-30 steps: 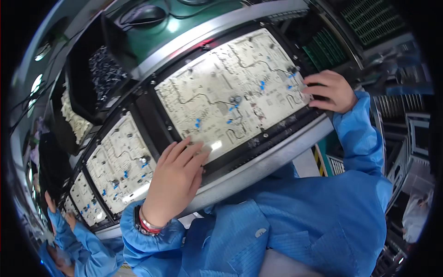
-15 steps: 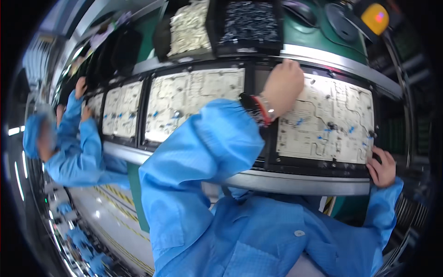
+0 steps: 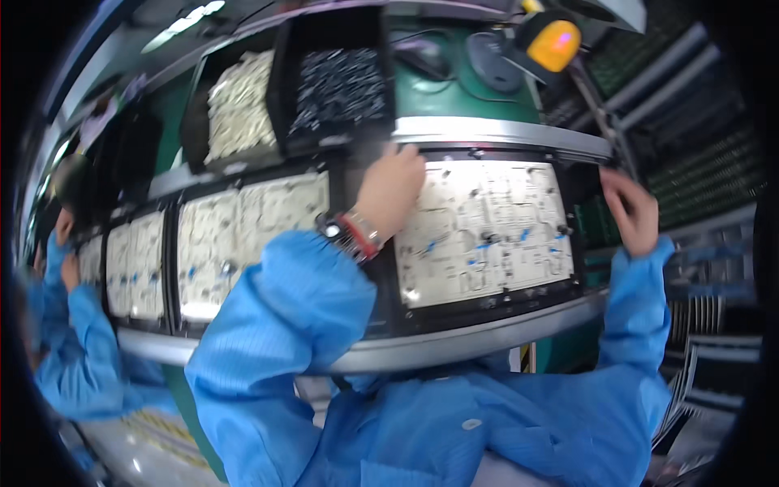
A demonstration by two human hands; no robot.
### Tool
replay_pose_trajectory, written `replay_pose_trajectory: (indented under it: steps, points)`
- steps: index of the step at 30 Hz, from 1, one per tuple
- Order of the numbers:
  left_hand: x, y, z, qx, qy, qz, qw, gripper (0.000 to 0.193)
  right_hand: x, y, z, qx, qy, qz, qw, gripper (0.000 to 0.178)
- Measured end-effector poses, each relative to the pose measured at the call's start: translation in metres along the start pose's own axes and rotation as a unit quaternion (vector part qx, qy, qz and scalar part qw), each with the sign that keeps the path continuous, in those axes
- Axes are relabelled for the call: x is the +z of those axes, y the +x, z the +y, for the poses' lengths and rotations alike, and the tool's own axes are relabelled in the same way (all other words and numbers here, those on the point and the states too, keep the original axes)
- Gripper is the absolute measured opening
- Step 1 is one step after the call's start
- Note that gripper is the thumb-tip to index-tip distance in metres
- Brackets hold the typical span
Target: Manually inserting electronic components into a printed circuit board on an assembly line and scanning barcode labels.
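White circuit board (image 3: 487, 231) lies right of centre in the head view, set in a black frame (image 3: 531, 299) whose lower edge runs beside a silver rail (image 3: 487, 329). A second metal rail (image 3: 503, 134) borders the frame's top edge. Right of the frame, a dark gap leaves some room before the racks at the frame's right. At the board's upper left corner, the left hand (image 3: 391, 191) bends over the edge, fingers close together; whether they pinch anything cannot be told. The right hand (image 3: 637, 217), fingers loosely parted and nothing visible between them, is near the right edge, apart from the board. Leftward, more white boards (image 3: 251, 235) sit in a row, dark bars between them.

Upper left of centre, two black bins stand side by side: one holds a heap of cream-white pieces (image 3: 241, 105), the other small black pieces (image 3: 337, 85). Right of them, the green table (image 3: 426, 107) bears a dark mouse (image 3: 423, 58) and an orange lamp (image 3: 554, 46).
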State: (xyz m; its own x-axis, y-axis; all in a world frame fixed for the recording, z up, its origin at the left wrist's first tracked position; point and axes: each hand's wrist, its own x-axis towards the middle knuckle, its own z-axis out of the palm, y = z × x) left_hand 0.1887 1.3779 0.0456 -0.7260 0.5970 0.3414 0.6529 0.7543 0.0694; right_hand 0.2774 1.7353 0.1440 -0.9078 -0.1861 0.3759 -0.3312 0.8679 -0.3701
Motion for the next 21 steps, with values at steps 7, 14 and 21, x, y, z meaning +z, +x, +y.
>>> replay_pose_trajectory:
  steps: [7, 14, 21]
  points:
    - [-0.023, 0.009, 0.014, 0.022, -0.005, -0.075, 0.997, 0.021, -0.015, 0.173, 0.024, -0.163, -0.044, 0.12, 0.978, 0.057]
    - [-0.066, 0.085, 0.064, 0.042, -0.226, 0.156, 0.961, 0.092, 0.01, 0.268, 0.041, -0.163, 0.23, -0.037, 0.959, 0.021]
    - [-0.036, 0.171, 0.095, -0.135, -0.301, 0.339, 0.881, 0.106, -0.035, 0.276, 0.033, -0.189, 0.129, 0.019, 0.973, 0.035]
